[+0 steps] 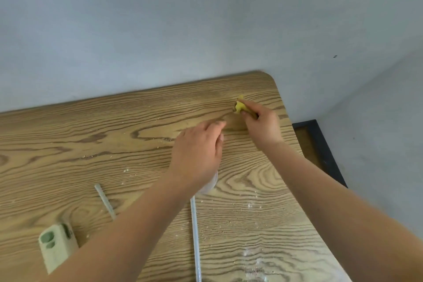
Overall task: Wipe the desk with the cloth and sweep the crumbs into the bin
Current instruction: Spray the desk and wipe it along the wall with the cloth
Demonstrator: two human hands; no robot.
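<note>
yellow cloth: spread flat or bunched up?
Bunched. The yellow cloth shows only as a small crumpled wad poking out of the closed right hand near the desk's far corner.

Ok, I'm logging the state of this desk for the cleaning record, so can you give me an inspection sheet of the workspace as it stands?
Surface: wood-grain desk, crumbs and pale smears scattered across it.
Job's things: yellow cloth bunched in the right hand near the far right corner; bin not seen.
Clutter: pale green holder at the near left; a straw-like stick; a clear object partly hidden under the left hand.
Hands: right shut on the cloth; left lowered over the desk, fingers loosely curled, grip unclear.
Cables: a whitish tube or cord, cannot tell which.
Surroundings: grey wall; dark frame beside the desk.
</note>
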